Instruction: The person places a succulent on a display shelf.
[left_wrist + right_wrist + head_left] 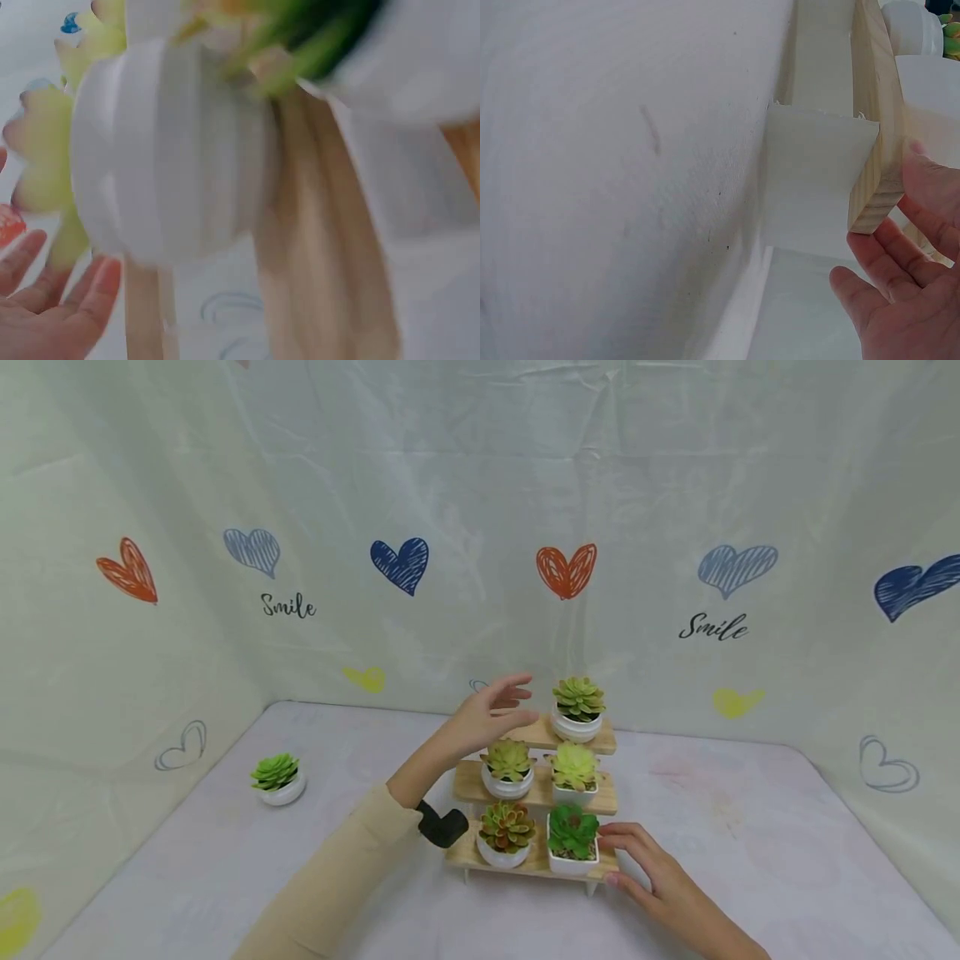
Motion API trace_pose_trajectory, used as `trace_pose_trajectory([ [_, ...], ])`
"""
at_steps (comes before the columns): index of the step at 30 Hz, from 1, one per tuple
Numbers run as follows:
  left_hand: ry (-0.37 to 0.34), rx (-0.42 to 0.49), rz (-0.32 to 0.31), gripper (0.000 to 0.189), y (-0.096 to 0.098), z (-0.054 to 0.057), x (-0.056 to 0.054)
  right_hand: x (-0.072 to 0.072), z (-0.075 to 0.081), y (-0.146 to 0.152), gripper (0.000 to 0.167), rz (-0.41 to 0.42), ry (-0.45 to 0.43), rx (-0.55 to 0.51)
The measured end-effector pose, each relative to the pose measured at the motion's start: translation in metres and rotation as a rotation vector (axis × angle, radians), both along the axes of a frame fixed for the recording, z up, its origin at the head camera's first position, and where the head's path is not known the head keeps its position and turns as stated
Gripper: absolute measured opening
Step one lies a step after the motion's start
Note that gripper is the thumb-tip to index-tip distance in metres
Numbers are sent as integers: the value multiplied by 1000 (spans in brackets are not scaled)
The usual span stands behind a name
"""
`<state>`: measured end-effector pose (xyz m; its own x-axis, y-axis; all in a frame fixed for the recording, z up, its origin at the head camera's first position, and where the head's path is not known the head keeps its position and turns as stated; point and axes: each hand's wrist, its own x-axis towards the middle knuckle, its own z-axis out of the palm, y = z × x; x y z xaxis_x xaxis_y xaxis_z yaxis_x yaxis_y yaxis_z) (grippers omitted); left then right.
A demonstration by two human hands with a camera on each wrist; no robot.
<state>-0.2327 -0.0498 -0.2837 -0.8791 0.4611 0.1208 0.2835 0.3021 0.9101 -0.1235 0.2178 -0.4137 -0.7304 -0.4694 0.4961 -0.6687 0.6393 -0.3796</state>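
Note:
A three-tier wooden stand holds several potted succulents. My left hand hovers over the left side of the top tier, fingers loosely extended and holding nothing. Right of it sits a top-tier succulent in a round white pot; in the left wrist view, a ribbed white pot fills the middle, with the fingers beyond it. At the bottom tier's right end is my right hand, beside the dark-green succulent. Its thumb and relaxed fingers touch the plank end in the right wrist view.
A bright-green succulent in a white pot stands apart on the left of the white-covered table. Two succulents fill the middle tier; a red-tipped succulent is at lower left. Behind hangs a white curtain printed with hearts.

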Motion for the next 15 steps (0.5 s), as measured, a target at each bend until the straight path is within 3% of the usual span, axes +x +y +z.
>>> trace_pose_trajectory([
  [4,158,45,44,48,-26,-9,9,-1,-1,0,37,7,13,-4],
  [8,291,52,127,45,-52,-18,19,-1,-2,0,37,-1,2,3],
  [15,423,52,272,52,-102,-29,33,-1,-1,0,39,6,13,-4],
])
